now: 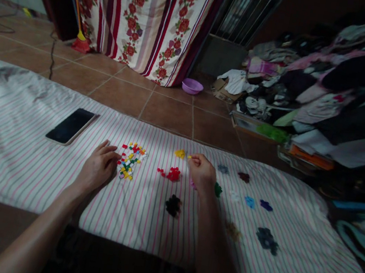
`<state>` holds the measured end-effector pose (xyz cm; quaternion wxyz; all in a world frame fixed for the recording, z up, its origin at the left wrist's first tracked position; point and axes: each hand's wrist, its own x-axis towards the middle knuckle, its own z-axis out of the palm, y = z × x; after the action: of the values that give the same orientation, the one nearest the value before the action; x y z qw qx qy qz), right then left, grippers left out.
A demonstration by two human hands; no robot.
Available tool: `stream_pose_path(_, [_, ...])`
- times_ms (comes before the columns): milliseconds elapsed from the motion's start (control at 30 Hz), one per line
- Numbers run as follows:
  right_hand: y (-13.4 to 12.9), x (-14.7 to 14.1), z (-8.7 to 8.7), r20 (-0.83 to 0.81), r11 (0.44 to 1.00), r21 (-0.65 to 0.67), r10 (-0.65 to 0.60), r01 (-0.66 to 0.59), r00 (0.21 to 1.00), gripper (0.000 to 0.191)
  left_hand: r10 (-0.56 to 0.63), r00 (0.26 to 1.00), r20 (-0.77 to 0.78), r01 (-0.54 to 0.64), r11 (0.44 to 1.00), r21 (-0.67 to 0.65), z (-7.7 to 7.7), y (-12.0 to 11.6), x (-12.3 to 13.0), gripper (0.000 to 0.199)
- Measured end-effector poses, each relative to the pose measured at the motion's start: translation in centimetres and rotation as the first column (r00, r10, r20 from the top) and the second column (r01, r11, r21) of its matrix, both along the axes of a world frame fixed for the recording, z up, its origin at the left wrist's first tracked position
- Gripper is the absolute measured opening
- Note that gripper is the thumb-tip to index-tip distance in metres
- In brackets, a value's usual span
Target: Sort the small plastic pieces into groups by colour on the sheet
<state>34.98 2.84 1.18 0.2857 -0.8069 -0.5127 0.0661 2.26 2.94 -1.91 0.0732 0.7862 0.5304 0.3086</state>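
Right hand (202, 173): thumb and finger pinched on yellow piece (190, 157), just right of yellow pile (179, 153), near far edge of cloth (142, 213). Left hand (99, 167): fingers loosely curled at left edge of mixed pile (128, 164); hold, cannot tell. Cloth strip between mixed pile and red pile (173, 174).

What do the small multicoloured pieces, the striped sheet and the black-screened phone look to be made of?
Small multicoloured blocky pieces: probably plastic, given their bright, solid colours; finish unclear.
White sheet with pink and grey stripes: matte fabric, wrinkled and draped.
Flat black-screened phone: likely glass front, smooth and dark; rim material unclear.
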Motion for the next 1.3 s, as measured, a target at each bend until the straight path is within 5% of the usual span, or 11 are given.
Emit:
stream_pose_path(400, [0.5, 0.1, -1.3, -0.041, 0.994, 0.091, 0.061, -0.057, 0.997, 0.024, -0.005, 1.000, -0.003, 0.005, 1.000, 0.022, -0.4, 0.1, 0.0, 0.032])
stream_pose_path(967, [0.5, 0.0, -1.5, 0.038, 0.987, -0.012, 0.159, -0.158, 0.987, 0.033, -0.003, 1.000, 0.002, 0.003, 1.000, 0.002, 0.1, 0.1, 0.1, 0.028])
stream_pose_path(1300, [1.1, 1.0, -2.4, -0.043, 0.966, 0.119, 0.238, -0.231, 0.970, 0.037, -0.011, 1.000, 0.029, 0.012, 1.000, -0.029, 0.3, 0.1, -0.1, 0.031])
